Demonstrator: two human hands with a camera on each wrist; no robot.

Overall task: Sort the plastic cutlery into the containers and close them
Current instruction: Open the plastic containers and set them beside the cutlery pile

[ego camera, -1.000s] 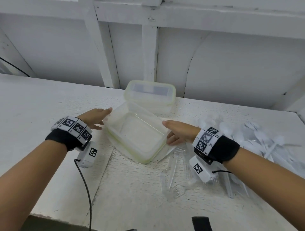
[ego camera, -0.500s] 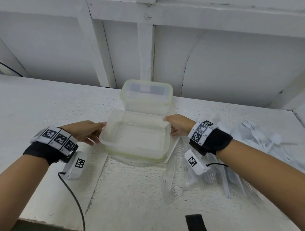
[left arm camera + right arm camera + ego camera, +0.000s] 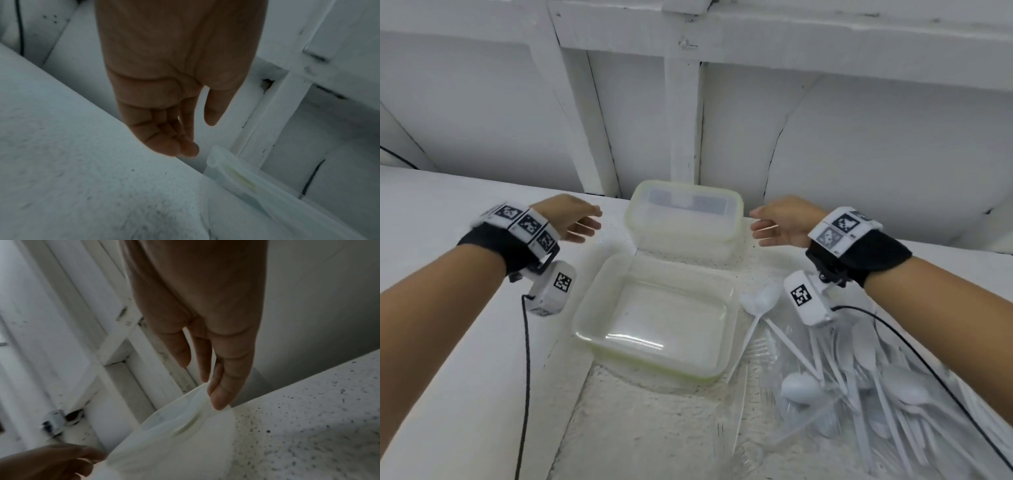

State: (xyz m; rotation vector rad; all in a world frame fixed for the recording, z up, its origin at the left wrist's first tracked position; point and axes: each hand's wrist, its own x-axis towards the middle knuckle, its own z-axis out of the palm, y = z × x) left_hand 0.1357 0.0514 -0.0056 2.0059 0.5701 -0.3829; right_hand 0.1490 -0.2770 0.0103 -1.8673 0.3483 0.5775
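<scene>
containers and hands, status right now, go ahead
Left hand and right hand open, flanking the lidded container, holding nothing. Open container empty. Cutlery pile unsorted at right. Nothing in the way.

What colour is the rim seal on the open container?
Pale yellow-green, running round the rim of the clear open container; the head view shows it best.

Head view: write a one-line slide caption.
Both open hands, left hand and right hand, flank the lidded container behind an empty open container; plastic cutlery piled alongside.
</scene>
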